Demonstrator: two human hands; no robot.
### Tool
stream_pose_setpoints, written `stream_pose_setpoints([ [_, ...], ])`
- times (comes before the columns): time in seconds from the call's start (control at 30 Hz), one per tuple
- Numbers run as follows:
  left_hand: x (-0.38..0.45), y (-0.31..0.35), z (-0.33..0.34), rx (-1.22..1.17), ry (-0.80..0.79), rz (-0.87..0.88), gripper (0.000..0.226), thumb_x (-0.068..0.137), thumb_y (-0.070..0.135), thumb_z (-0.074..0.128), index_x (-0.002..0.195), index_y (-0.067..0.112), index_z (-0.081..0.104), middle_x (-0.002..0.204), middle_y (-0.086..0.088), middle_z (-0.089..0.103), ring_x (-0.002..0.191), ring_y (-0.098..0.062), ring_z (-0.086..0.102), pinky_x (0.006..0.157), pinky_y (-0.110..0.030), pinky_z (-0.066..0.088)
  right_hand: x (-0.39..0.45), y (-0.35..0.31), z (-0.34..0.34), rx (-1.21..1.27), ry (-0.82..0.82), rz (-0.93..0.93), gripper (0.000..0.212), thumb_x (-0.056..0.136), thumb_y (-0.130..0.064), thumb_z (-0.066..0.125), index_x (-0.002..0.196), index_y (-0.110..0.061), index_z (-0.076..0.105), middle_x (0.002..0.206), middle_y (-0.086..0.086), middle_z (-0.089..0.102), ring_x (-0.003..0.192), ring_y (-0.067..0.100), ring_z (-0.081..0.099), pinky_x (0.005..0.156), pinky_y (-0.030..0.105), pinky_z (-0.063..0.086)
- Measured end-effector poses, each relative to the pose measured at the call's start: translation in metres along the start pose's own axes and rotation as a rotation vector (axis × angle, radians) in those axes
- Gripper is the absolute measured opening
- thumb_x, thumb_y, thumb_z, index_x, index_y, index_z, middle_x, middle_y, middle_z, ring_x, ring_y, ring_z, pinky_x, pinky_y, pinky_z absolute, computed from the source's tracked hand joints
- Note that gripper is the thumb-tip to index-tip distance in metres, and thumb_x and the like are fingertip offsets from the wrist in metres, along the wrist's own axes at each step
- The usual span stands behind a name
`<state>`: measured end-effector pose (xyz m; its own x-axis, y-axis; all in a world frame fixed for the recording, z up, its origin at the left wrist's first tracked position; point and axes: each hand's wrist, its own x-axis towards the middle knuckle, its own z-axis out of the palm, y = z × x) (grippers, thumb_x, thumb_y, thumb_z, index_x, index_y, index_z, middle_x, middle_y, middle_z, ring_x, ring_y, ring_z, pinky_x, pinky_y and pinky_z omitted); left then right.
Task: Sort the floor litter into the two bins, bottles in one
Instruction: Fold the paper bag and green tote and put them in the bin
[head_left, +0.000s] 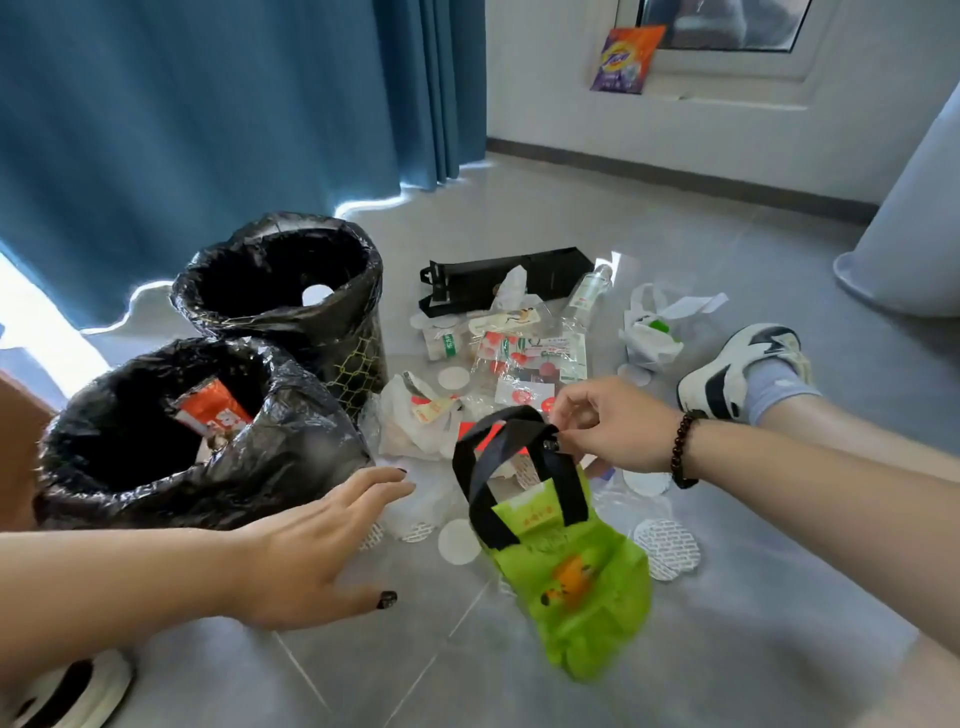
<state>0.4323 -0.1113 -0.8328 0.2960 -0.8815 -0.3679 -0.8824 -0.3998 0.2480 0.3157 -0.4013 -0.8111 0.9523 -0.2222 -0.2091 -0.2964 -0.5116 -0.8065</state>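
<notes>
The left hand (306, 561) reaches out with straight, spread fingers, holding nothing; the right hand (608, 426) pinches the black handles of a green tote bag (571, 571) hanging over the floor (779, 649); beyond lie wrappers and a clear bottle (587, 288); two black-lined bins (171, 441) stand left

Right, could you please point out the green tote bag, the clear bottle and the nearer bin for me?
green tote bag (576, 577), head view, on its printed front panel.
clear bottle (587, 291), head view, on its labelled body.
nearer bin (311, 441), head view, on the black liner at its right rim.
</notes>
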Motion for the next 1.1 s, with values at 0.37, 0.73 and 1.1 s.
stream_pose_setpoints([
  [0.37,-0.020,-0.015,-0.045,-0.817,0.361,-0.258,0.155,0.025,0.085,0.073,0.150,0.027,0.002,0.139,0.007,0.045,0.133,-0.012,0.041,0.107,-0.035,0.042,-0.023,-0.113,-0.003,0.710,0.168,-0.130,0.010,0.087,-0.005,0.063,0.086,-0.009,0.053,0.079,0.010,0.065,0.063,0.014,0.065,0.053,0.028,0.057],
  [0.73,-0.004,0.033,-0.062,-1.358,0.393,-0.169,0.045,0.072,0.028,0.083,0.110,0.011,0.068,0.110,-0.016,0.071,0.104,-0.036,0.065,0.099,-0.055,0.046,0.011,-0.150,-0.047,0.717,0.362,-0.181,0.015,0.090,-0.002,0.058,0.081,-0.011,0.052,0.072,0.008,0.064,0.051,0.012,0.064,0.047,0.022,0.053],
  [1.1,0.020,0.032,-0.070,-1.274,0.644,-0.263,0.015,0.096,0.021,0.055,0.109,0.021,0.063,0.095,-0.004,0.076,0.081,-0.023,0.072,0.066,-0.039,0.060,-0.013,-0.067,-0.011,-0.127,0.266,-0.634,0.039,0.085,-0.041,0.055,0.123,-0.036,0.047,0.113,-0.021,0.059,0.110,-0.001,0.056,0.091,0.009,0.041],
])
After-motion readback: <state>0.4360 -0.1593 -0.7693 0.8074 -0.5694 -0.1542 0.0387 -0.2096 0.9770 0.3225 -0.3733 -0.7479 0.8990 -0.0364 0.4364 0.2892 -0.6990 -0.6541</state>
